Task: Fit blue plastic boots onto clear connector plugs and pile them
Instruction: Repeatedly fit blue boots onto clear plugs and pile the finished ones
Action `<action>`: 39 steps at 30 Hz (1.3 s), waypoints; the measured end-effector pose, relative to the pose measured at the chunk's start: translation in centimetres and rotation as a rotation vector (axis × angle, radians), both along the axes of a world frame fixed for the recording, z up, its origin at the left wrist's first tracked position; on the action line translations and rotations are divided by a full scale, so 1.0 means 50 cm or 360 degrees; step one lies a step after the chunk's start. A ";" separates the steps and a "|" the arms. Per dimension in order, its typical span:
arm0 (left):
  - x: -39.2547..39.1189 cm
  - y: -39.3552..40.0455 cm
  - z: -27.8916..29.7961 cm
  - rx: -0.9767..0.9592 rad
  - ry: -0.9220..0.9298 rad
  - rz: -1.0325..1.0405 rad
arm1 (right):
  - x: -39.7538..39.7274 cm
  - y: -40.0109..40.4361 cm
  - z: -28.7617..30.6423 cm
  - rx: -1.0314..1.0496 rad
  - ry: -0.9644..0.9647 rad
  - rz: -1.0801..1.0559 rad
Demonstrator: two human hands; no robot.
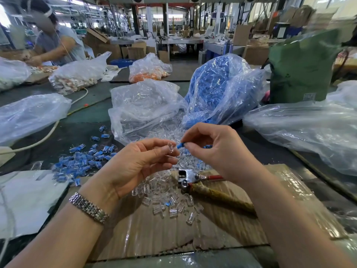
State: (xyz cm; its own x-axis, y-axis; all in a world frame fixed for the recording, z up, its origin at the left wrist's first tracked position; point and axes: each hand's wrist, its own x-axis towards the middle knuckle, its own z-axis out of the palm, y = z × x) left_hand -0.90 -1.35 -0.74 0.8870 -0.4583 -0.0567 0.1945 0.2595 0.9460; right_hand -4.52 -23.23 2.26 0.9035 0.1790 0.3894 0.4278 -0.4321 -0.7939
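Left hand point(135, 163) pinches a clear plug point(171, 147), right hand point(210, 146) pinches a blue boot point(180, 145), tips almost touching above the loose plugs point(170, 200) on the counter. Line up the axes, push the boot straight in, then drop it on the finished pile point(83, 161) to the left.

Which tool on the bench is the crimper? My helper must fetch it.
Find the cardboard sheet nearest the worker. The crimper lies on its far edge, under the right hand, beside loose clear plugs. It alone is metal, with one red and one tape-wrapped handle.
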 end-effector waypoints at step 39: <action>-0.015 -0.004 0.020 -0.0028 -0.0057 0.0370 | -0.020 -0.048 0.018 -0.0955 0.0606 0.0020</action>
State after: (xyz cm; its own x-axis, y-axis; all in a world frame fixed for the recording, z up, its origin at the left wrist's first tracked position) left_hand -1.66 -1.53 0.27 0.9702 -0.2418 -0.0169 0.0937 0.3101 0.9461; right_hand -5.55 -25.63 3.15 0.9536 0.2751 -0.1224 0.1757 -0.8386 -0.5156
